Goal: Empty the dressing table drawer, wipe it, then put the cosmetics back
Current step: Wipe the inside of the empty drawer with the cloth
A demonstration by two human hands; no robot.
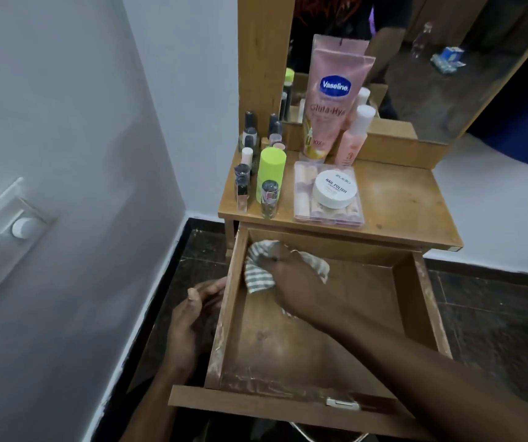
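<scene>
One step done: the drawer (428,301) is empty, cosmetics (332,189) standing on the tabletop's (399,199) left half. My right hand (291,269) clamps the striped cloth (256,277) into its far-left corner, wiping; refilling remains

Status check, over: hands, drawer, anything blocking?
Right hand grips striped cloth, back-left corner of drawer. Left hand rests on its left wall outside. Drawer emptied; cosmetics up on tabletop. Nothing in the way.
</scene>
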